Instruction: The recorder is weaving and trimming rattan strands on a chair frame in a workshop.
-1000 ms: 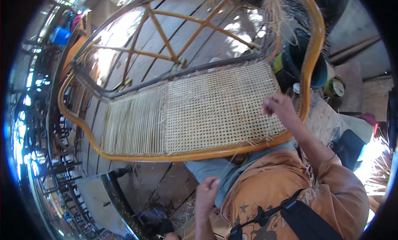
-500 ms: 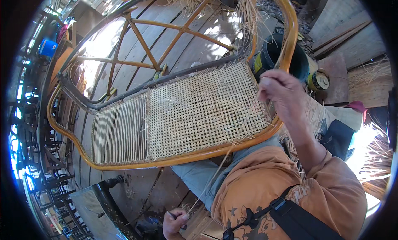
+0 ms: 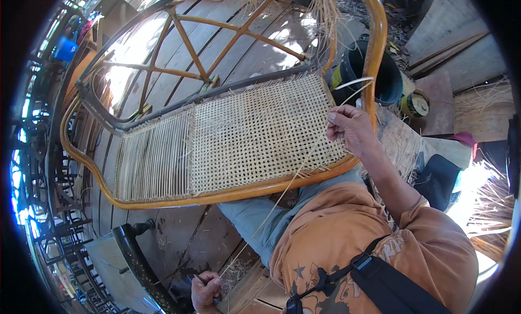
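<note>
- The plank floor (image 3: 182, 235) spreads beneath everything, sunlit beyond the frame and strewn with pale scraps near the left hand (image 3: 207, 292).
- A curved rattan frame (image 3: 260, 189), glossy orange-brown along its near rail, stretches across the middle, with crossed poles on its far side.
- The person's orange shirt (image 3: 331, 243), with a black strap over it, fills the lower right.
- The woven panel (image 3: 260, 130) sits inside the frame, its right part an open mesh, its left part parallel strands.
- Blue trousers (image 3: 244, 219) show just below the near rail.
- A dark bucket (image 3: 389, 78) stands behind the frame's right-hand curve, a small can (image 3: 415, 103) near it.
- The right hand (image 3: 350, 129) is over the panel's right edge, its grip pinched on a pale strand.
- That pale strand (image 3: 266, 221) runs down from there, across the near rail and past the trousers, to the left hand.
- The left hand's grip is clenched around a thin dark tool (image 3: 199, 280), whose kind I cannot tell.
</note>
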### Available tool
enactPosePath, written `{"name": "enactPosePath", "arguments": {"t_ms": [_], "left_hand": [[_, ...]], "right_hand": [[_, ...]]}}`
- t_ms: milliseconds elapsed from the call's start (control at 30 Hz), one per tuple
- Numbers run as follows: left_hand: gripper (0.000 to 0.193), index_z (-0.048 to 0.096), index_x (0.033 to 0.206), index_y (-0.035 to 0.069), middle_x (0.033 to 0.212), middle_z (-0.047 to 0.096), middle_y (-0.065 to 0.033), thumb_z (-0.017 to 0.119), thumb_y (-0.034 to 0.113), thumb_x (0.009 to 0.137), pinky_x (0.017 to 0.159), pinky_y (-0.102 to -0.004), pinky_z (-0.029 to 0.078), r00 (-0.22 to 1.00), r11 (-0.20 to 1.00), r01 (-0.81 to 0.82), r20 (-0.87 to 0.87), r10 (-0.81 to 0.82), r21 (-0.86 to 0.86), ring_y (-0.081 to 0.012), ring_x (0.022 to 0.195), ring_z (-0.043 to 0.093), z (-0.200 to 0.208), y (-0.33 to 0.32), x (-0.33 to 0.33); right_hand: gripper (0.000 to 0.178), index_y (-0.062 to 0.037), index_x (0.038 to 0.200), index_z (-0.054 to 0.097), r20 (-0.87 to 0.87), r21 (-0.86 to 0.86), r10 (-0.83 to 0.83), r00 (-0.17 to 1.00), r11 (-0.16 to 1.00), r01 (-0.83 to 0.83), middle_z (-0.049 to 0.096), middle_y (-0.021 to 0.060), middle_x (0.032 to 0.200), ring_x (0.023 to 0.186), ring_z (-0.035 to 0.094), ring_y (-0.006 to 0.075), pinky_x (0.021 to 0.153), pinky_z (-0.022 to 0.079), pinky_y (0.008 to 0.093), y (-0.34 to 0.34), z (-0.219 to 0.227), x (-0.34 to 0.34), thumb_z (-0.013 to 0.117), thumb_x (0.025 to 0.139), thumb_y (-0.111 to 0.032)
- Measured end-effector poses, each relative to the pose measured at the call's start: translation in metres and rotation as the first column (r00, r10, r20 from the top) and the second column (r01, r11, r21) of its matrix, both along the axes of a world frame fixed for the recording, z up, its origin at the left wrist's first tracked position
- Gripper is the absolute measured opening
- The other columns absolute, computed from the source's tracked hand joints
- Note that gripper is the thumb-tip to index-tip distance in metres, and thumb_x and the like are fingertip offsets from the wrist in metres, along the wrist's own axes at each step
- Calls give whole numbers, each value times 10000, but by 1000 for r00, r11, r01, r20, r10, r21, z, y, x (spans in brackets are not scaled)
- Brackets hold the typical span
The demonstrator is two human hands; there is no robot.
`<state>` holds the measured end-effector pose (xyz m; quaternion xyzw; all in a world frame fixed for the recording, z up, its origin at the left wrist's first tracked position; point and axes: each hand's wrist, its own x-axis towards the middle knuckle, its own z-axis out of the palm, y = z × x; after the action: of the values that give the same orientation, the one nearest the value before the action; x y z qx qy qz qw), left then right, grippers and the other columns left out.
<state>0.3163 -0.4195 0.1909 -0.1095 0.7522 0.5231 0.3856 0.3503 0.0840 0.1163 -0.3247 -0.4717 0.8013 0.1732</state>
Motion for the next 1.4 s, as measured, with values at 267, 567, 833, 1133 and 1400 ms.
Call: {"name": "enactPosePath", "arguments": {"t_ms": [267,567,833,1133,1400], "left_hand": [[158,547,758,0,490,438,-12,656,114,747,360,-237,327,983,983,-182,7,182,-34,-98,358,377,-17,-41,9],[153,544,801,0,504,419,0,632,121,768,375,-268,357,973,972,-228,11,229,-50,-111,376,391,-20,-53,11],[122,540,739,98,517,409,46,648,134,784,390,-206,286,962,946,-267,13,274,-182,-68,413,368,-1,-43,17],[136,538,735,64,513,395,36,594,145,830,381,-209,270,952,944,-300,20,305,-138,-63,411,353,-4,-69,14],[74,559,816,82,530,407,39,559,139,863,356,-213,279,941,904,-328,-11,338,-276,-65,407,361,-11,-77,16]], "right_hand": [[130,-8,909,595,-13,-13,-5,1000,1000,5,612,48,711,576,611,123,509,506,239,-6,6,6,615,850,-121],[126,-27,919,588,-25,-37,9,1000,999,-10,608,37,712,583,614,117,504,516,244,-4,5,6,606,866,-139],[132,-35,922,586,14,-47,-26,1000,999,27,606,37,710,582,619,121,492,512,240,1,1,7,592,877,-159],[127,-31,915,585,-2,-82,-47,999,996,47,618,37,701,563,620,125,503,526,248,5,5,13,558,896,-153],[172,-17,922,582,-51,-113,-30,998,993,24,618,56,720,589,625,144,514,518,263,8,12,16,514,920,-175]]}}
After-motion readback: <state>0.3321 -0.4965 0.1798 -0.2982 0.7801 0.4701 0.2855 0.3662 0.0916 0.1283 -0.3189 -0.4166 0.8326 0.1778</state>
